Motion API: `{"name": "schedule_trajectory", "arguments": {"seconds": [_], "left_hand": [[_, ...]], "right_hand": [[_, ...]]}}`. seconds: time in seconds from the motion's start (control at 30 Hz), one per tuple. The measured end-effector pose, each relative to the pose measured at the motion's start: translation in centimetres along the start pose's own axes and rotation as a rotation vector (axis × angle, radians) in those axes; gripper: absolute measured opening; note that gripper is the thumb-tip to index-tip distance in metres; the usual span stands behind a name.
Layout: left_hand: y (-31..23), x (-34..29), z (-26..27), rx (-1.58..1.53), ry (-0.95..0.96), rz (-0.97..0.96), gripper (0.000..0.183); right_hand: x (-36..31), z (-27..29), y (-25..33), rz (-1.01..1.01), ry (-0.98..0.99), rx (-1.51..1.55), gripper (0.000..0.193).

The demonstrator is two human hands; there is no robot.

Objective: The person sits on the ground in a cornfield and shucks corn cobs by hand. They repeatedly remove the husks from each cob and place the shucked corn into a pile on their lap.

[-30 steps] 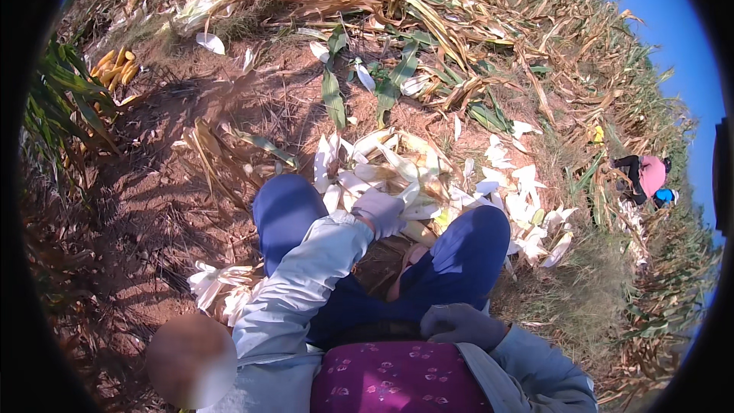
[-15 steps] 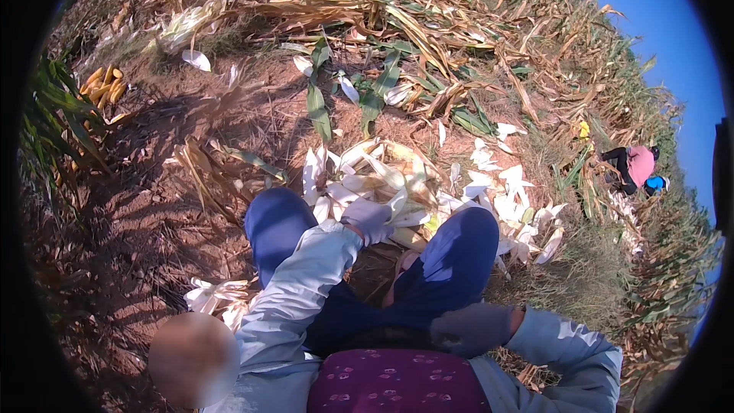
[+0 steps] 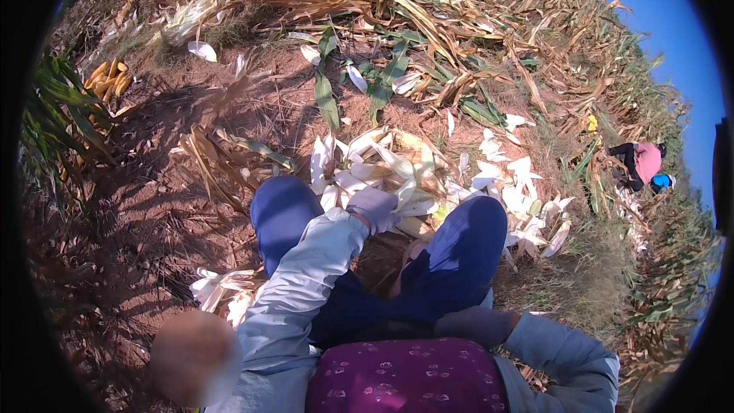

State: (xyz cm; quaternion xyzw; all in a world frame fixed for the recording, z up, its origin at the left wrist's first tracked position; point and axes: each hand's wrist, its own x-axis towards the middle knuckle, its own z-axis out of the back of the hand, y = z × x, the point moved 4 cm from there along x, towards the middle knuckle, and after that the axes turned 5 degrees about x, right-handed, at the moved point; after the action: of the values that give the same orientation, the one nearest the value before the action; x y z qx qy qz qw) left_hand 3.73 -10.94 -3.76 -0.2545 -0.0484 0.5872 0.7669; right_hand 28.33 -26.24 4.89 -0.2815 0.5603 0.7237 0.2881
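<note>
My left hand (image 3: 375, 209), in a pale grey glove, reaches between my raised knees to a heap of corn husks (image 3: 397, 172). Its fingers curl downward at the near edge of the heap, and what they hold, if anything, is hidden. The husks are white to cream, spread open, with some yellowish ears among them. My right hand (image 3: 478, 325), also gloved, rests at my lap beside my right hip. The purple flowered garment (image 3: 409, 378) and the shadow there hide its fingers.
Yellow peeled corn cobs (image 3: 109, 79) lie piled at the far left beside green leaves. More white husks (image 3: 524, 191) lie to the right, and a small bunch (image 3: 223, 287) by my left knee. Dry stalks (image 3: 428, 15) cover the ground ahead. Another person (image 3: 642, 163) bends down at far right.
The view has shifted slightly. My right hand has drawn in closer to my body and its fingers are now hidden. My left hand stays by the husk heap.
</note>
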Motion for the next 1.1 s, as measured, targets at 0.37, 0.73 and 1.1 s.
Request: {"name": "schedule_trajectory", "arguments": {"seconds": [0.37, 0.73, 1.1], "left_hand": [[-0.2, 0.3, -0.3, -0.013, 0.008, -0.018, 0.038], [-0.2, 0.5, -0.5, 0.047, -0.014, -0.029, 0.036], [-0.6, -0.5, 0.4, 0.065, 0.03, 0.002, 0.033]], "right_hand": [[-1.9, 1.2, 4.4, 0.143, -0.099, 0.161, 0.039], [-0.7, 0.7, 4.5, -0.028, -0.331, -0.25, 0.019], [0.9, 0.1, 1.8, 0.064, -0.148, 0.006, 0.026]]}}
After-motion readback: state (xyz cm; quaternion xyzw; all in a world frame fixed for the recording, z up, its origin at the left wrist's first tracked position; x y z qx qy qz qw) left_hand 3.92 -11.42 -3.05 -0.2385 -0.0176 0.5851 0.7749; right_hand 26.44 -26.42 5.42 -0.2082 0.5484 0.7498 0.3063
